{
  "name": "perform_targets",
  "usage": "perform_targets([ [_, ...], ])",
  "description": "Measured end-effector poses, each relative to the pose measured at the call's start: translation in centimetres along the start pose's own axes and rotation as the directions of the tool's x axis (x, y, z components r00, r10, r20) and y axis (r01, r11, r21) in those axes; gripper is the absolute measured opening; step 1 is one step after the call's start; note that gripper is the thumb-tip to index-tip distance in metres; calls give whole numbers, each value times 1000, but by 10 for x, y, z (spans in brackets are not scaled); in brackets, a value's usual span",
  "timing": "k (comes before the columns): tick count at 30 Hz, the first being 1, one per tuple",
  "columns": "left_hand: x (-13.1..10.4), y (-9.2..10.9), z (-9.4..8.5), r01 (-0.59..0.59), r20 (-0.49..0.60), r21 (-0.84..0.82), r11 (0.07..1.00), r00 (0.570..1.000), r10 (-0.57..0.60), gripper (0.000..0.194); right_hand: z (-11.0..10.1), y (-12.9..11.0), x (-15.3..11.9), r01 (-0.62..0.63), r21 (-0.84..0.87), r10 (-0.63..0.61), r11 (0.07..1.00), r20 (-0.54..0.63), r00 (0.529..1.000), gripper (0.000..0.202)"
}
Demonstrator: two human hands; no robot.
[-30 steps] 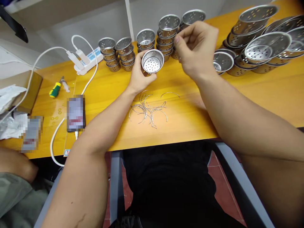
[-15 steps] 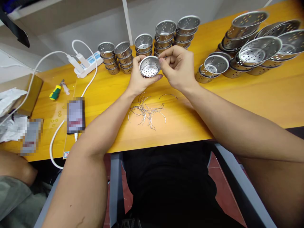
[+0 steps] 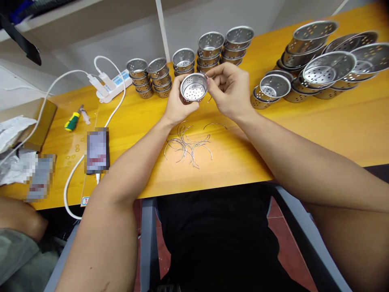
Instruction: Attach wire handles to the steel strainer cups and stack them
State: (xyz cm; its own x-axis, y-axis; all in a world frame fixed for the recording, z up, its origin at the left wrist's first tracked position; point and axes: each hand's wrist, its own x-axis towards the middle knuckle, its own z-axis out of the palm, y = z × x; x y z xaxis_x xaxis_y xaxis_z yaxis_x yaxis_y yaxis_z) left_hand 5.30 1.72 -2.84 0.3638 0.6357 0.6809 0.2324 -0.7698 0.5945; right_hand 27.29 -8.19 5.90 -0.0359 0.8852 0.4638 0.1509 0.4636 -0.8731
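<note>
My left hand (image 3: 178, 101) is wrapped round a small perforated metal basket (image 3: 193, 88), tilted so that its dotted inside faces me. At the basket's right rim, my right hand (image 3: 229, 89) pinches a thin curved wire handle (image 3: 209, 99); only a short bit of it shows below the fingers, and I cannot tell whether it is hooked into the basket. Below both hands, a loose heap of similar wire handles (image 3: 188, 145) lies on the yellow table (image 3: 231, 162). One wire lies apart at the heap's upper right.
Stacked metal baskets (image 3: 209, 44) line the back; larger stacks with handles (image 3: 330, 71) stand at right. On the left are a power strip (image 3: 114, 87) with white cables, a screwdriver (image 3: 72, 121), a phone (image 3: 97, 150) and a cardboard box (image 3: 45, 123). Another person's leg (image 3: 18, 219) shows at lower left.
My left thumb has drawn back from the basket's lower right side. A wire end now shows below my right fingers. The basket has shifted slightly right, and the view has tipped a little.
</note>
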Motion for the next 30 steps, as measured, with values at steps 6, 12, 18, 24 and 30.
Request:
perform_targets([
  [6,2,18,1,19,29,-12,1000,999,-19,109,6,-8,-7,21,-14,-21,1000,-3,1000,54],
  [12,-1,25,-1,72,33,-49,996,997,-70,110,1,-6,-3,36,-1,-36,999,-62,997,48],
  [18,0,6,-2,17,54,-4,1000,998,-17,108,-2,-4,0,-29,-43,27,999,-36,999,52],
  [24,1,20,-4,7,80,7,1000,997,-7,100,-1,-5,-1,-18,-76,16,997,-23,1000,49],
  [30,0,16,-3,-8,79,-36,999,997,11,101,-4,-3,0,11,-71,-12,997,-5,1000,47],
])
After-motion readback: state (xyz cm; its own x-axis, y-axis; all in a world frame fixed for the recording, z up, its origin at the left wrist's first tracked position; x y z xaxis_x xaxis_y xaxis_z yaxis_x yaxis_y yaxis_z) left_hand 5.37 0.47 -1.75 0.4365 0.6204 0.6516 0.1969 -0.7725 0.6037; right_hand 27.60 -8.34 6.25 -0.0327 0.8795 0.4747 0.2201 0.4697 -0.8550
